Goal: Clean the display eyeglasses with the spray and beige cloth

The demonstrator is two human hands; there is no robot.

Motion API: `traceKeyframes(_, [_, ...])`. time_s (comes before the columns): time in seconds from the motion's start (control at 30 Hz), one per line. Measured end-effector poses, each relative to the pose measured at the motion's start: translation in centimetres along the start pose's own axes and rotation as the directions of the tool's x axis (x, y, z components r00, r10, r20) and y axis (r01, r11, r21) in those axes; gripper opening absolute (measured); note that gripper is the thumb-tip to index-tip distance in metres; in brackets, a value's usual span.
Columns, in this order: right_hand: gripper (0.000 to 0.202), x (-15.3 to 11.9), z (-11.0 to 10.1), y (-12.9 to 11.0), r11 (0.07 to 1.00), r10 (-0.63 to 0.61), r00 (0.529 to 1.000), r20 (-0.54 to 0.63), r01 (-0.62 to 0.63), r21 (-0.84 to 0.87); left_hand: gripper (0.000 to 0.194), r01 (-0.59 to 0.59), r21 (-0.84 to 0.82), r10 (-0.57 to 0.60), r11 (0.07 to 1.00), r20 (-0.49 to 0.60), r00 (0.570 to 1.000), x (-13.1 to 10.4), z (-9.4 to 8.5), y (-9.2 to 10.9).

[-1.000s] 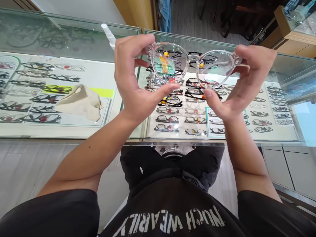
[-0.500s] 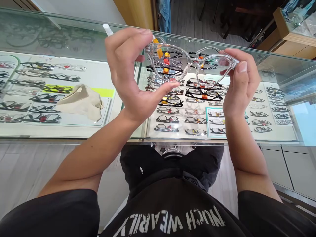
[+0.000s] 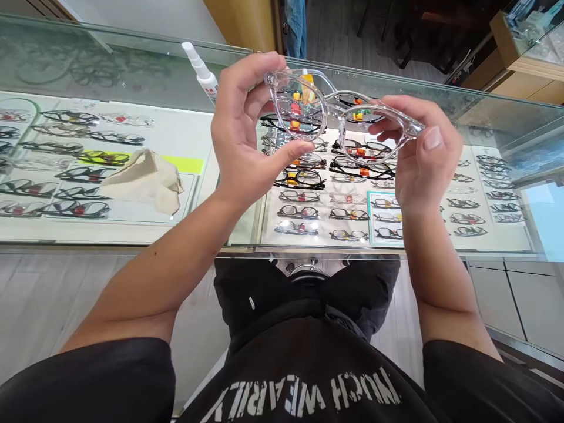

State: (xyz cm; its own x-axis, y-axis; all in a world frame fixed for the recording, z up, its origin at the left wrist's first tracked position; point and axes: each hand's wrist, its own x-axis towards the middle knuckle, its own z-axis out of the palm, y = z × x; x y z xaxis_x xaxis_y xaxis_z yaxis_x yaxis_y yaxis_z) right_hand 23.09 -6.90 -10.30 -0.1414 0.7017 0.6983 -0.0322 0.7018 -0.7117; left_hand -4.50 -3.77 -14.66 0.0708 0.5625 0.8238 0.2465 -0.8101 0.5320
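Observation:
A pair of clear eyeglasses (image 3: 333,110) is held up above the glass counter, gripped at both sides. My left hand (image 3: 247,126) is closed on its left end, with the thumb stretched under the left rim. At the other end, my right hand (image 3: 425,155) pinches the frame near the hinge between thumb and fingers. Behind my left hand stands a white spray bottle (image 3: 203,75), its lower part hidden. An orange-and-white object (image 3: 308,91) shows through and behind the left lens.
The glass display counter (image 3: 207,232) holds rows of eyeglasses. A crumpled cream cloth (image 3: 145,183) lies on its left part. Beyond the counter show a person's jeans-clad leg (image 3: 295,29) and a wooden cabinet (image 3: 526,70) at the far right.
My left hand has moved to the right, uncovering more of the spray bottle. The eyeglasses have tilted, with the right side a little lower. My right hand still grips them.

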Motion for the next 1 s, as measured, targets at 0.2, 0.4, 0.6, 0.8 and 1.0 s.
traceKeyframes(0.2, [0.040,0.1,0.2,-0.4,0.995,0.103,0.995,0.002,-0.103,-0.009,0.093,0.045,-0.004,-0.044,0.999,0.042,0.998,-0.2,-0.1,-0.2])
traceKeyframes(0.4, [0.043,-0.2,0.3,1.4,0.990,0.098,0.995,-0.013,-0.098,-0.098,0.091,0.138,0.087,-0.141,0.987,0.026,0.990,-0.1,0.3,0.5])
traceKeyframes(0.6, [0.047,0.1,-0.2,2.2,0.987,-0.020,1.000,0.007,0.021,-0.159,0.090,0.106,0.100,-0.111,0.989,0.042,0.993,-0.1,0.2,1.5])
traceKeyframes(0.8, [0.044,0.0,-0.2,0.8,0.904,-0.115,0.992,0.055,0.128,-0.408,0.092,0.043,0.234,-0.073,0.971,0.120,0.990,0.2,-0.1,2.3])
traceKeyframes(1.0, [0.022,0.0,0.3,0.4,0.871,-0.188,0.963,0.195,0.255,-0.419,0.099,-0.185,0.245,0.124,0.952,0.244,0.962,0.4,-0.3,2.3])
